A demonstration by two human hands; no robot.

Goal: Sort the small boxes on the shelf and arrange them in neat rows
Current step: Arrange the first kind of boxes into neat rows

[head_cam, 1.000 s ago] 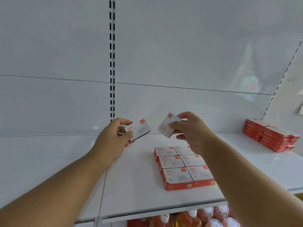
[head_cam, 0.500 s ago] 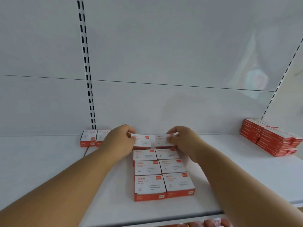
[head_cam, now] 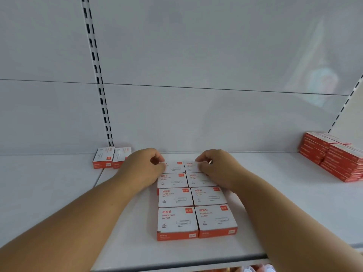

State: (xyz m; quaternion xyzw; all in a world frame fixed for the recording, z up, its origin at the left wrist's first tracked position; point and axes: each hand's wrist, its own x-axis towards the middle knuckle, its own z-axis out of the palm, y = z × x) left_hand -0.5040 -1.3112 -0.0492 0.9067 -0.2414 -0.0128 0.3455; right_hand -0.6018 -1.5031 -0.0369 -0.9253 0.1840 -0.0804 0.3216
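Several white-topped, red-sided paper clip boxes lie flat on the white shelf (head_cam: 275,193) in two tidy columns; the nearest pair (head_cam: 196,222) sits close to the front edge. My left hand (head_cam: 144,166) pinches the left edge of the back-left box (head_cam: 174,167). My right hand (head_cam: 215,165) pinches the right side of the back-right box (head_cam: 191,167), covering much of it. Both back boxes lie on the shelf, in line with the rows in front of them.
Two more paper clip boxes (head_cam: 112,158) stand side by side at the back left, by the slotted upright (head_cam: 98,79). A tall stack of red boxes (head_cam: 334,156) fills the back right corner. Bottle tops (head_cam: 251,268) show below the shelf's front edge.
A second ago each hand held a box in the air. Both boxes have come down behind the rows and now lie flat as the back row, my fingers still on them.
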